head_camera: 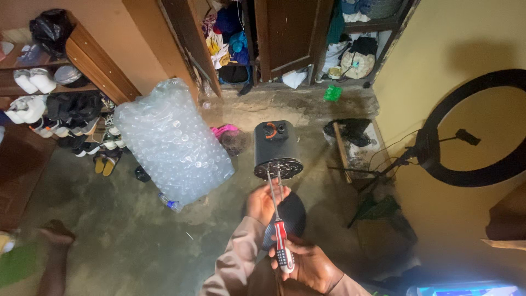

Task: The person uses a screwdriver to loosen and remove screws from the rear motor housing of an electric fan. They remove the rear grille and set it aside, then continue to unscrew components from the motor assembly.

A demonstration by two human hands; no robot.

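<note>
Right hand (307, 263) grips a screwdriver (279, 230) (left hand (263, 203) steadies the motor (278, 149)) above concrete floor (137, 235).

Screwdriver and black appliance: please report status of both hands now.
Right hand grips red-handled screwdriver, tip at underside of black appliance. Left hand holds round black part beneath. Nothing between them.

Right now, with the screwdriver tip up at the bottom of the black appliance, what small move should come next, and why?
Probably seat the tip squarely in a screw before turning. The right hand grips the red-handled screwdriver, whose shaft reaches the perforated bottom plate of the black cylindrical appliance. The left hand sits below that plate, beside the shaft. Whether the tip is already in a screw head is too small to tell.
</note>
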